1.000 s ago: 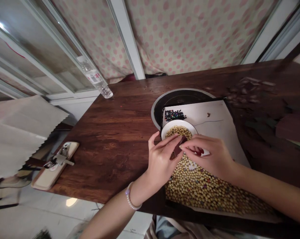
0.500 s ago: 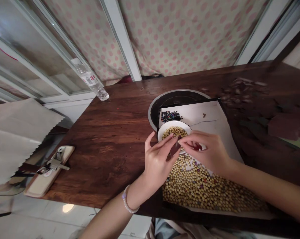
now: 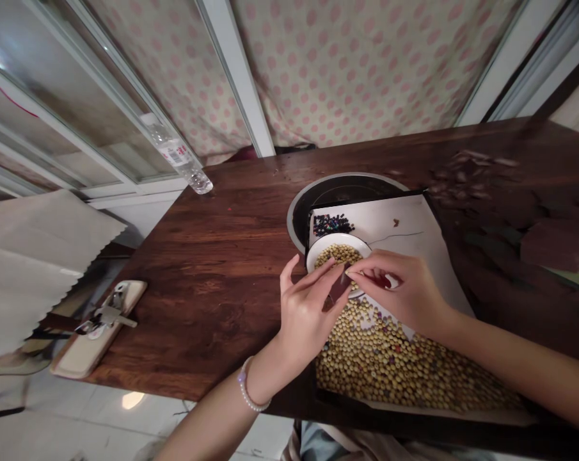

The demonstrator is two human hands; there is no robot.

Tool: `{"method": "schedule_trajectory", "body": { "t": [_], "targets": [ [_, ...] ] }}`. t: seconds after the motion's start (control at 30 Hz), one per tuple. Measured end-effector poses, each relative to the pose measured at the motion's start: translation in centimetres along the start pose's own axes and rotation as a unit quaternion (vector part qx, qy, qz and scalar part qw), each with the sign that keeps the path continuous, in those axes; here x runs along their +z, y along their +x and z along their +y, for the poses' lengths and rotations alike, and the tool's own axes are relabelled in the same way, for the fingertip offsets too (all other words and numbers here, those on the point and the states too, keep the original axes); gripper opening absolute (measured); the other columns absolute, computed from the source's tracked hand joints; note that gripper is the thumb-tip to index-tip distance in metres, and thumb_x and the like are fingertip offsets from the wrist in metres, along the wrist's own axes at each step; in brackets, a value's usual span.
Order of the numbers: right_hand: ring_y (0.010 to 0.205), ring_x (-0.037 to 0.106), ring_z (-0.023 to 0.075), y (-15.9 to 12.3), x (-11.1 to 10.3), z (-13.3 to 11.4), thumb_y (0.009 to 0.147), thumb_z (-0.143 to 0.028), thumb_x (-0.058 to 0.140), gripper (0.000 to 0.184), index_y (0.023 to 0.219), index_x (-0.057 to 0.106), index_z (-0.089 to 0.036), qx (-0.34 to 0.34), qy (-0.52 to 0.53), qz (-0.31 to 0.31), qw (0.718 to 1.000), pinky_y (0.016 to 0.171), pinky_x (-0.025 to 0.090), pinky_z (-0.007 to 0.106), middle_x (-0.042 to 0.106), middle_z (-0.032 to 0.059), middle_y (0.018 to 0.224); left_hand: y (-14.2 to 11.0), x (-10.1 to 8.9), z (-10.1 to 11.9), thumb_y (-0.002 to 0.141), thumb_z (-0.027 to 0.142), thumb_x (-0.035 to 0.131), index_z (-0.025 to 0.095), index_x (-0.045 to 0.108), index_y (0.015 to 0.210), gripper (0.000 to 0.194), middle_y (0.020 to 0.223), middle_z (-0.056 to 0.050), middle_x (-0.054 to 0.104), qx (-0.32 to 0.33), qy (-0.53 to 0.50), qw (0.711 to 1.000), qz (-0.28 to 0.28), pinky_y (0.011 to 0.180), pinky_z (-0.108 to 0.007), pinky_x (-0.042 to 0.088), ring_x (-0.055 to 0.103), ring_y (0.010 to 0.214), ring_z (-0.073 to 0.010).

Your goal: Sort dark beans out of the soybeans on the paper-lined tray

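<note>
The left hand (image 3: 306, 314) and the right hand (image 3: 399, 288) have hardly moved since a moment ago. Their fingers stay slightly curved, and the fingertips come close together just over the rim of a round white ceramic bowl (image 3: 337, 238) holding round pale-yellow beads (image 3: 340, 255). A small dark-red piece (image 3: 340, 289) sits between the hands, but I cannot tell which hand pinches it. More yellow beads (image 3: 389, 365) spread below on a white paper sheet (image 3: 395, 224), and a small heap of dark beads (image 3: 332, 224) lies just behind the bowl.

Home rm w/ polka-dot curtain (image 3: 341, 64)
</note>
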State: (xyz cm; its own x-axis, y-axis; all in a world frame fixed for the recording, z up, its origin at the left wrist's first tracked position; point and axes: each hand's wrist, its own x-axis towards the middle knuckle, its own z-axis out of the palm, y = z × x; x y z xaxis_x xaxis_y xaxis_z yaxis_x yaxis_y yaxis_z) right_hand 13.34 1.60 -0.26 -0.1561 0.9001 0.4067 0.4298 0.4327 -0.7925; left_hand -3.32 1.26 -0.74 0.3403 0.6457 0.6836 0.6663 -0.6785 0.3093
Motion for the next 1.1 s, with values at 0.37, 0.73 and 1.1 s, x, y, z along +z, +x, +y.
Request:
{"method": "schedule_trajectory", "body": {
  "t": [0.37, 0.73, 1.1],
  "targets": [
    [0.053, 0.043, 0.0089, 0.0, 0.1, 0.2, 0.081, -0.024, 0.056, 0.007, 0.079, 0.062, -0.020, 0.031, 0.014, -0.012, 0.999, 0.048, 0.035, 0.022, 0.050, -0.0039, 0.059, 0.0, 0.0, 0.0, 0.077, 0.020, 0.063, 0.022, 0.060, 0.104, 0.027, 0.099, -0.002, 0.071, 0.001, 0.006, 1.000, 0.016, 0.103, -0.043, 0.028, 0.068, 0.087, -0.0184],
    [0.052, 0.044, 0.0101, 0.1, 0.1, 0.6, 0.079, -0.025, 0.057, 0.007, 0.077, 0.062, -0.021, 0.052, 0.038, -0.004, 0.998, 0.047, 0.036, 0.023, 0.051, -0.0026, 0.058, 0.1, -0.2, 0.1, 0.078, 0.018, 0.062, 0.023, 0.059, 0.106, 0.029, 0.100, -0.002, 0.070, -0.005, 0.011, 1.000, 0.010, 0.103, -0.044, 0.027, 0.068, 0.089, -0.0191],
    [0.063, 0.047, 0.0105, 0.7, -1.0, 0.1, 0.082, -0.025, 0.056, 0.006, 0.078, 0.057, -0.020, 0.087, 0.227, -0.040, 0.969, 0.057, 0.040, 0.022, 0.051, -0.0021, 0.067, 0.2, -0.2, 0.0, 0.077, 0.021, 0.063, 0.021, 0.059, 0.103, 0.026, 0.101, -0.003, 0.070, -0.020, 0.017, 1.000, 0.002, 0.103, -0.043, 0.026, 0.067, 0.090, -0.0191]
  ]
}}
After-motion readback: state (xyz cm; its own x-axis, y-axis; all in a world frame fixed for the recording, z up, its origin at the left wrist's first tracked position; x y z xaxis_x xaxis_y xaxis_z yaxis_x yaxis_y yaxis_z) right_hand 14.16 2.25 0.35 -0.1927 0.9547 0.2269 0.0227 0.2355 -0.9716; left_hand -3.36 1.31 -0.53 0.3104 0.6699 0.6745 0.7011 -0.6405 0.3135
